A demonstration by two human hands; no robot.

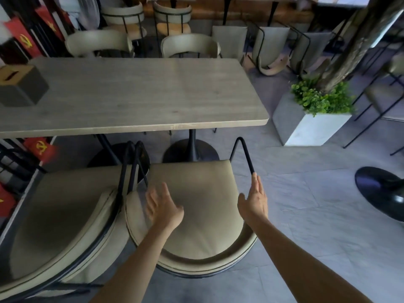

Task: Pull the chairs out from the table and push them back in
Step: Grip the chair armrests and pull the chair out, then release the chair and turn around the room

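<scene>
Below centre frame, I am watching both hands hovering open over the right chair (196, 206): left hand (162, 207) above its seat, right hand (254, 203) nearer its black armrest (244, 154), table (135, 92) lying straight ahead.

Table (135, 92) top matt grey wood grain; chair (196, 206) seat smooth beige leatherette, thin black metal frame; floor (306, 204) matt grey tile; planter (306, 127) rough concrete

Beige chair (196, 206) on black frame, grey wood-grain table (140, 92), green plant (321, 99), red flags (39, 147)
</scene>
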